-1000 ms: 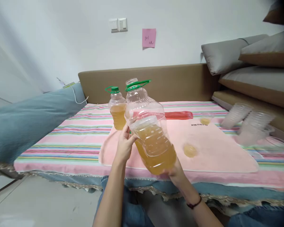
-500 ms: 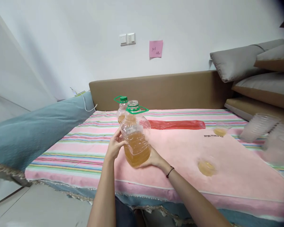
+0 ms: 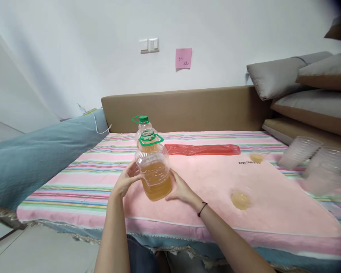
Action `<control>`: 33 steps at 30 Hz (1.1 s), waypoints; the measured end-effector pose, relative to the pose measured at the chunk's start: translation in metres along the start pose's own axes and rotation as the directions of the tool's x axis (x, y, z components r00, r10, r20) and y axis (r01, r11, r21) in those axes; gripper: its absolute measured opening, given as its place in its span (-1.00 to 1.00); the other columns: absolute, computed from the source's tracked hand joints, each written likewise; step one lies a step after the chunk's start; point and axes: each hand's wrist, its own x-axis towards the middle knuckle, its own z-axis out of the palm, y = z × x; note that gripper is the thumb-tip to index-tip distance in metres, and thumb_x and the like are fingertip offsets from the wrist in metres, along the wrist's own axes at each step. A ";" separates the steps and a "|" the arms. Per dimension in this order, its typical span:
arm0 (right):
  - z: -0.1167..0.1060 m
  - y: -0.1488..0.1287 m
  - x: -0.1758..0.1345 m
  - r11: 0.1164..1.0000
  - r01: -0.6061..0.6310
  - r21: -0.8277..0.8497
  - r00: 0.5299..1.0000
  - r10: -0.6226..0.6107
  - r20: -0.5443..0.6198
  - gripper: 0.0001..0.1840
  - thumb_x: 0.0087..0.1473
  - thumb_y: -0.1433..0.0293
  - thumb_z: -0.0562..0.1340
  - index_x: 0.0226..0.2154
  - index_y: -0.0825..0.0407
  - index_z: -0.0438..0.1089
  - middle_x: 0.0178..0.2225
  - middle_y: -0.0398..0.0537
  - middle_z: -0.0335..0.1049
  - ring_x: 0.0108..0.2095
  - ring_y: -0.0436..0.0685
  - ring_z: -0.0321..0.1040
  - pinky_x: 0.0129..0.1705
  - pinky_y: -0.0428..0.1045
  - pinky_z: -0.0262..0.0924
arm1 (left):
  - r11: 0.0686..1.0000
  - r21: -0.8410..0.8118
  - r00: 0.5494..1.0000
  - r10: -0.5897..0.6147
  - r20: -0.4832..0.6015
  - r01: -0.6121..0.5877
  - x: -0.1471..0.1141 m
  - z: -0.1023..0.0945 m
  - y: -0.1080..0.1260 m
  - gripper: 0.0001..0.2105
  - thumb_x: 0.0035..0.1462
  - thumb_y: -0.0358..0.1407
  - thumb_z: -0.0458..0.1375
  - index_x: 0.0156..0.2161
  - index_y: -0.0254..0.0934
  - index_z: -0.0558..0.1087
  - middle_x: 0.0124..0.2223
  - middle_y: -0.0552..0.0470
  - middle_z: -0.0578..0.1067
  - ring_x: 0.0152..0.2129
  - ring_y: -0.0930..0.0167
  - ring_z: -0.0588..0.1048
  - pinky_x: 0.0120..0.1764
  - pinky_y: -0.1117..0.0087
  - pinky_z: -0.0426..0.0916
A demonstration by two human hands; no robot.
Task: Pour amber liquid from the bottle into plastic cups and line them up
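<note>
A clear plastic jug (image 3: 155, 178) with a green handle ring, an uncapped mouth and amber liquid in its lower half stands nearly upright over the pink cloth. My left hand (image 3: 127, 179) grips its left side, thumb in front and fingers partly hidden behind. On the lower right of the jug, my right hand (image 3: 183, 187) cups it with thumb and fingers apart around its edge. Directly behind is a second jug (image 3: 143, 123) with a green cap, mostly hidden. To the right, a clear cup (image 3: 240, 199) holds a little amber liquid.
Another cup (image 3: 256, 157) with amber liquid sits farther back. Stacked clear plastic cups (image 3: 299, 151) lie at the right. A red plastic bag (image 3: 201, 149) stretches across the striped cover (image 3: 85, 178). Cushions (image 3: 315, 106) are piled at the right against the brown backrest (image 3: 182, 112).
The jug has tipped more upright and its mouth is lower, with the liquid settled. My right hand has moved from under its base to its lower right side. The view has shifted slightly.
</note>
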 end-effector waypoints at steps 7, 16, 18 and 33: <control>-0.124 -0.110 -0.060 0.934 0.094 -0.345 0.929 -0.208 -0.308 -0.37 0.04 0.21 0.37 0.14 -0.06 0.26 0.18 0.06 0.23 0.17 0.24 0.20 0.18 0.20 0.14 | 0.743 0.256 0.560 0.645 -0.519 -0.619 -0.023 0.022 0.051 -0.41 -0.09 -0.32 0.40 0.08 -0.11 0.37 0.09 -0.01 0.52 -0.01 0.32 0.52 0.08 0.22 0.39; -0.254 -0.076 -0.179 0.812 -0.329 -0.482 0.776 -0.059 -0.628 -0.50 -0.07 0.02 0.23 -0.19 0.05 0.39 -0.09 0.18 0.43 -0.12 0.34 0.40 -0.09 0.23 0.31 | 0.537 0.478 0.654 0.748 0.110 -0.695 -0.046 0.197 0.034 -0.85 -0.05 -0.44 0.22 -0.33 -0.21 0.39 -0.42 0.14 0.46 -0.47 0.45 0.46 -0.32 0.37 0.37; -0.257 -0.064 -0.191 0.788 -0.373 -0.491 0.792 -0.006 -0.611 -0.50 -0.09 0.02 0.21 -0.22 0.05 0.39 -0.12 0.18 0.44 -0.19 0.32 0.42 -0.14 0.20 0.33 | 0.775 0.408 0.874 0.457 0.166 -0.483 -0.045 0.238 0.003 -0.81 -0.03 -0.46 0.15 -0.26 -0.21 0.37 -0.30 0.06 0.50 -0.32 0.40 0.50 -0.20 0.32 0.39; -0.251 -0.088 -0.203 0.525 -0.545 -0.654 0.836 0.276 -0.475 -0.88 0.04 0.55 0.31 -0.35 0.08 0.37 -0.31 -0.05 0.43 -0.30 0.13 0.34 -0.27 -0.05 0.14 | 0.965 0.261 0.986 -0.029 0.166 -0.015 -0.029 0.354 -0.072 -0.35 -0.21 -0.31 0.38 0.02 -0.24 0.22 -0.07 -0.13 0.55 -0.27 0.36 0.54 -0.20 0.29 0.42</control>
